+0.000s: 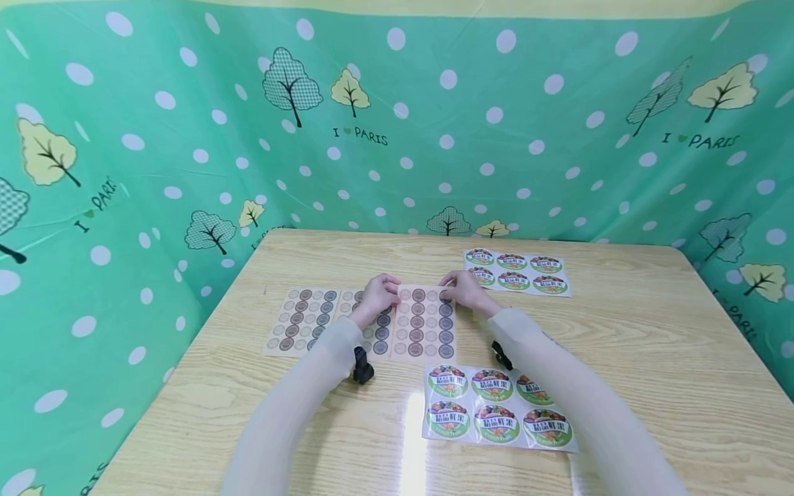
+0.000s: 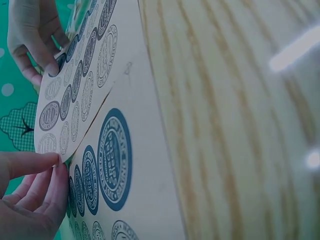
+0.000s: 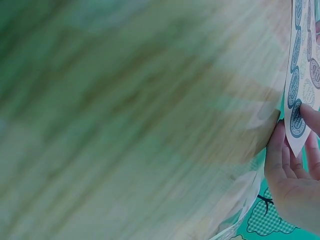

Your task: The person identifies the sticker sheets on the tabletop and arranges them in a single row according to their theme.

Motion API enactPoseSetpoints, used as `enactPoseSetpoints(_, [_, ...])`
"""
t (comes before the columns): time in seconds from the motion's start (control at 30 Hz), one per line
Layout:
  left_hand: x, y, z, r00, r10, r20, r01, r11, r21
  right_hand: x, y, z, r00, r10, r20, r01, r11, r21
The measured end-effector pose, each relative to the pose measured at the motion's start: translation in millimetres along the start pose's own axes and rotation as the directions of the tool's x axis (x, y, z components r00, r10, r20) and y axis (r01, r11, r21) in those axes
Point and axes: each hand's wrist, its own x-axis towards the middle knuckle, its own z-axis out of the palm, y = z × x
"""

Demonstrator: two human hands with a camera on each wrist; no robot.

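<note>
Both hands hold one sticker sheet (image 1: 424, 324) with rows of round brown and dark blue seals, in the middle of the table. My left hand (image 2: 32, 192) pinches its far left corner between thumb and fingers. At the far right corner, my right hand (image 3: 295, 175) has its thumb on top and fingers beneath. The sheet's far edge is slightly raised in the left wrist view. Two similar sheets lie to the left: one sheet (image 1: 349, 303) partly under my left forearm, and an outer sheet (image 1: 298, 320) beside it.
A sheet of oval fruit labels (image 1: 515, 272) lies at the back right. Another fruit label sheet (image 1: 470, 399) lies nearer, partly covered by the right sleeve (image 1: 558, 372). A green patterned cloth (image 1: 422, 124) hangs behind the wooden table (image 1: 651, 344).
</note>
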Motion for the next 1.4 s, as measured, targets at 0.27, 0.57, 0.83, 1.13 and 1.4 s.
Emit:
enactPoseSetpoints(0.27, [1.2, -1.1, 0.2, 1.000, 0.007, -0.011, -0.007, 1.000, 0.011, 1.3, 0.8, 2.8, 0.999, -0.053, -0.009, 0.052, 0.996, -0.067])
enactPoseSetpoints(0.57, [4.0, -1.6, 1.1, 0.999, 0.032, -0.032, -0.030, 0.999, 0.038, 3.5, 1.6, 5.8, 0.999, -0.040, -0.009, 0.039, 0.996, -0.077])
enactPoseSetpoints(0.83, [7.4, -2.9, 2.0, 0.999, 0.038, -0.037, -0.037, 0.999, 0.030, 5.7, 4.3, 7.6, 0.999, -0.044, -0.005, 0.043, 0.993, -0.109])
enactPoseSetpoints(1.13, [8.5, -1.8, 3.4, 0.996, 0.072, -0.044, -0.065, 0.988, 0.142, 5.1, 2.3, 7.0, 0.998, -0.065, 0.009, 0.065, 0.988, -0.143])
enactPoseSetpoints(1.4, [18.9, -17.8, 4.5, 0.987, 0.157, -0.037, -0.148, 0.972, 0.180, -3.7, -1.6, 0.6, 0.997, -0.075, 0.022, 0.077, 0.990, -0.117])
